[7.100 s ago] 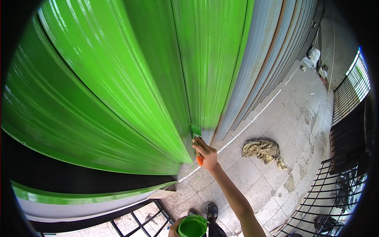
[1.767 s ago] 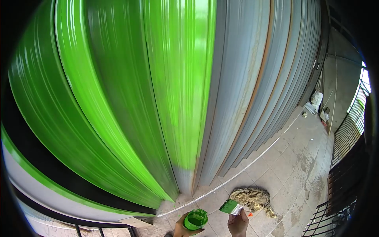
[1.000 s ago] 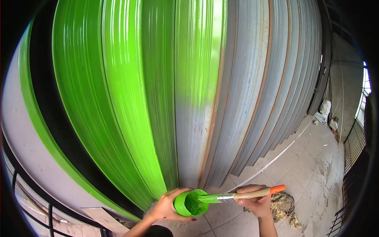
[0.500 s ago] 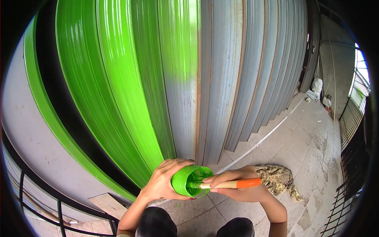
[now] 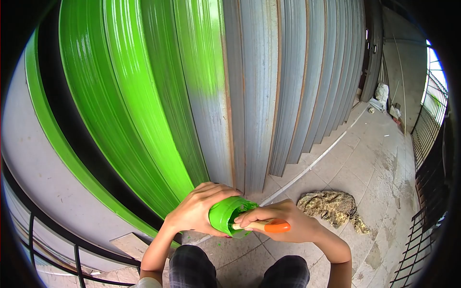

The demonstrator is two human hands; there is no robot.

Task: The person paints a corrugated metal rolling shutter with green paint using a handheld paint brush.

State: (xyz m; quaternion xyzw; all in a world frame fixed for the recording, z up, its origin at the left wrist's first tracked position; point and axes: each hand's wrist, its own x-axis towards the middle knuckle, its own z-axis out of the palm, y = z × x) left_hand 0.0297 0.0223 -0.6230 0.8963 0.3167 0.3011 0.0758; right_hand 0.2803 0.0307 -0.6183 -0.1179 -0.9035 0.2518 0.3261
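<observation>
In the head view we see our left hand wrapped around a small green paint pot, gripping it from the left side and tilting its mouth toward the right. Our right hand is closed on the paintbrush, fingers pinched along its wooden handle, whose orange end pokes out toward the right (the bristles are down inside the pot, so we cannot see them). Pot and brush sit low in the middle of the view, just above our knees in checked trousers.

Behind them rises the corrugated metal shutter, its left part coated bright green, its right part bare grey. A crumpled rag lies on the tiled floor near our right hand, not touching it.
</observation>
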